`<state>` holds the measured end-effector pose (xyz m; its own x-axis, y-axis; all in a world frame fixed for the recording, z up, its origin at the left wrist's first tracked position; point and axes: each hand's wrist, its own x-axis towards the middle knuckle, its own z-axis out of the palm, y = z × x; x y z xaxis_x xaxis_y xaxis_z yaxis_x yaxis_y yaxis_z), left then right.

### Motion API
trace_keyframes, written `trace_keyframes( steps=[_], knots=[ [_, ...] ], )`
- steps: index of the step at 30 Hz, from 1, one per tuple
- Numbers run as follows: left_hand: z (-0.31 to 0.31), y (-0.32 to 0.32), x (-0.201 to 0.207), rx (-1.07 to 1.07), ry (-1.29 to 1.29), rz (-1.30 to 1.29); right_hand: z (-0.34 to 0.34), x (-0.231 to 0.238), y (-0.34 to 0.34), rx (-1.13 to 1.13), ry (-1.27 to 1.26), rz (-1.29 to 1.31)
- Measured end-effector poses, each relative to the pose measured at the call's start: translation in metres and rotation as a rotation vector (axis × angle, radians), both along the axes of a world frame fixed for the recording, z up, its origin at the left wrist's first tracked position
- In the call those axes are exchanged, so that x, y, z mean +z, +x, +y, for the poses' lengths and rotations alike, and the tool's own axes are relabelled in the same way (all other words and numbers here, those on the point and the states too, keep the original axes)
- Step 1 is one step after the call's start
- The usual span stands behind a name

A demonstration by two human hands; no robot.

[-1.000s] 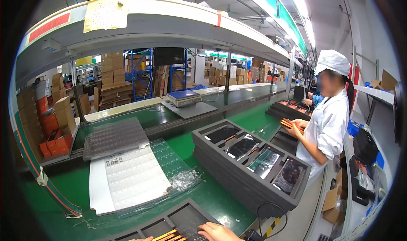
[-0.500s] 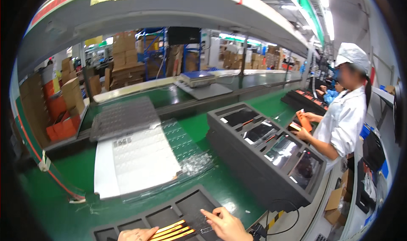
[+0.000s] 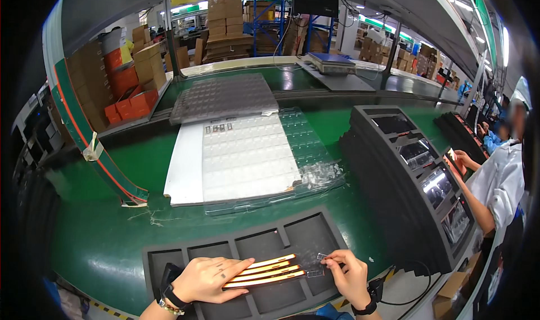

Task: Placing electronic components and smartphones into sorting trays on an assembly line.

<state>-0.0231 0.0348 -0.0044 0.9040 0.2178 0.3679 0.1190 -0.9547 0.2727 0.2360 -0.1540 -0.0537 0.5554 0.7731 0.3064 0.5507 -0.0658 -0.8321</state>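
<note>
At six o'clock, several orange-edged slabs (image 3: 270, 268) are held together over the foam tray (image 3: 306, 227) by the left hand (image 3: 209, 279), apparently for alignment; at their three o'clock, a small framed piece (image 3: 322, 256) is pinched narrowly by the right hand (image 3: 349, 275), probably for fine control.

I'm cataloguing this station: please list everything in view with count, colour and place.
foam tray: 1, black, front centre
strips: about 4, orange-yellow, over the foam tray
small pieces: 2, clear-looking, by the strips' right ends
board: 1, white, mid-left
clear tray: 1, clear, overlapping the board
grey tray: at least 1, grey, behind the board
foam stack: 1, black, right
screens: 4, dark, in the foam stack's top
bench: 1, green, underneath
device: 1, blue-topped, rear
boxes: many, brown and orange, background
co-workers: at least 2, white and blue clothing, right
left grip: 1, bare, around the strips
right grip: 1, bare, pinching the upper piece
</note>
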Motion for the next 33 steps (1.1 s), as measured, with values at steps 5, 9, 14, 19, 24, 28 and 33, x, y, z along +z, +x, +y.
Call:
trace_keyframes(
  steps=[5,9,14,19,24,28,33],
  knots=[
    [-0.001,-0.003,-0.002,0.006,0.004,0.001,0.005,0.010,-0.002,-0.022,-0.084,-0.066],
    [0.000,-0.004,-0.004,-0.006,0.005,0.013,0.000,0.001,0.007,-0.022,0.035,-0.128],
    [0.001,-0.005,-0.006,-0.023,0.003,-0.009,-0.006,0.005,0.022,0.133,0.150,0.559],
    [0.004,-0.009,-0.008,-0.036,-0.007,-0.020,-0.003,0.028,0.020,0.302,0.117,0.588],
    [0.002,-0.008,-0.006,-0.038,-0.027,0.001,0.022,0.025,0.002,0.279,0.216,0.478],
    [0.003,-0.010,-0.010,-0.053,-0.032,-0.012,0.047,0.029,-0.017,0.292,0.257,0.187],
    [0.001,-0.012,-0.008,-0.035,-0.046,0.003,0.068,0.032,-0.016,0.484,0.318,-0.348]
  ],
)
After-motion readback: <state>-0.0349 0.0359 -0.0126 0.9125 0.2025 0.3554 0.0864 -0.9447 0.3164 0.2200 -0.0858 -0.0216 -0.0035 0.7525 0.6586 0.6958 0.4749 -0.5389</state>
